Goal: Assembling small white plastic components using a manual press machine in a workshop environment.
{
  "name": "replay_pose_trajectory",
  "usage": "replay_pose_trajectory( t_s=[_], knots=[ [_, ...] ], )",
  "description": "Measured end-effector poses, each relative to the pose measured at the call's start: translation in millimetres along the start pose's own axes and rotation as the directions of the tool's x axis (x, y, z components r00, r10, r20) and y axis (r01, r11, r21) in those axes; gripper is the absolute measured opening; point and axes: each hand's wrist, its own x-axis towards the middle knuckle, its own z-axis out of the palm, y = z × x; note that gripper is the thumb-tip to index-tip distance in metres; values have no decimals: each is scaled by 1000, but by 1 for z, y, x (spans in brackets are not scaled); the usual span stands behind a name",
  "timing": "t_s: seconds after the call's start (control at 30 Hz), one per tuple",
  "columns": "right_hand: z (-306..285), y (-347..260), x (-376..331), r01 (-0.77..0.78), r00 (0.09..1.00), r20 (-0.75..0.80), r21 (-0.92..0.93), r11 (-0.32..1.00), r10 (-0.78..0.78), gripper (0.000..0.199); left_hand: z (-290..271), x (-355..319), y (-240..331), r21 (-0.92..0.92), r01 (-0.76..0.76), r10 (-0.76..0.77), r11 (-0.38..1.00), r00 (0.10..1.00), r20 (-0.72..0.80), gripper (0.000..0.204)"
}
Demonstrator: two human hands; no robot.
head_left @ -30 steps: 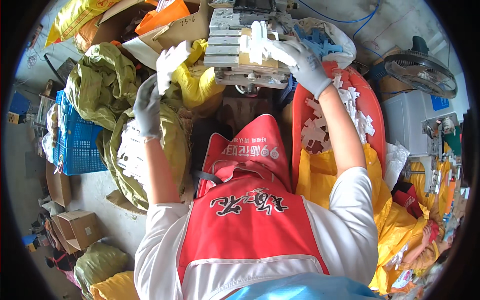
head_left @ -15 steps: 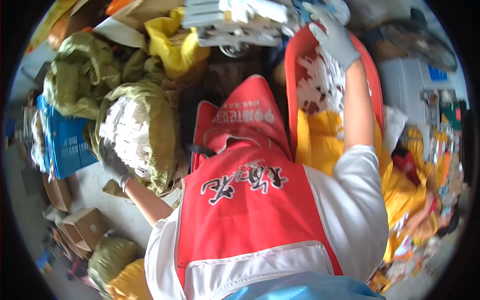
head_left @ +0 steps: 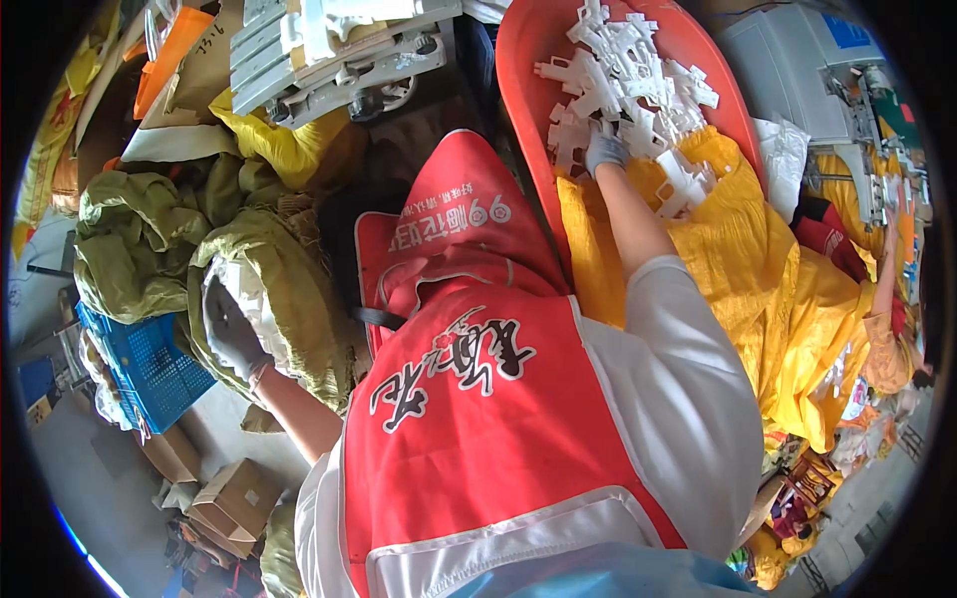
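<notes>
My right hand (head_left: 606, 152), in a grey glove, is down in the red tub (head_left: 520, 70). Its fingers are bent in among white plastic toy pistol parts (head_left: 638, 85) and appear closed on one; the fingertips are partly hidden. One loose pistol part (head_left: 684, 184) lies on the yellow woven sack (head_left: 718, 244), which overlaps the tub's near end. On the left, my gloved left hand (head_left: 234, 329) rests at the inner side of an olive woven sack (head_left: 309, 289), its fingers stretched out. White pieces (head_left: 261, 304) fill that sack beside the hand.
A grey metal machine (head_left: 339, 60) stands ahead, with a yellow bag (head_left: 284, 140) beneath it. A blue crate (head_left: 150, 369) and cardboard boxes (head_left: 234, 503) are at left. Grey plastic bins (head_left: 788, 70) stand beyond the tub, and another person's arm (head_left: 885, 289) shows at far right.
My right hand has come back from beside the machine, down into the pistol parts in the tub. My left hand remains at the olive sack. The view has turned toward the right.
</notes>
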Motion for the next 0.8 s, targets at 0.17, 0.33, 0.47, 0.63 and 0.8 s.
replay_pose_trajectory(
  t_s=[0.17,0.33,0.47,0.63,0.8],
  knots=[
    [43,24,39,-82,997,-29,-145,986,78,47,13,5,14,-104,-272,282,957,955,94,27],
    [-25,20,20,115,992,54,-101,988,-110,36,16,-3,21,-99,-57,68,993,991,112,24],
    [-56,36,10,167,965,175,172,971,-197,31,17,-5,38,-121,-167,178,979,980,87,23],
    [-55,111,24,140,976,-211,408,902,-56,35,29,19,70,-209,-267,291,941,952,94,22],
    [-104,56,0,-64,990,97,954,-294,100,30,38,45,104,-411,-381,408,828,913,-22,20]
  ],
)
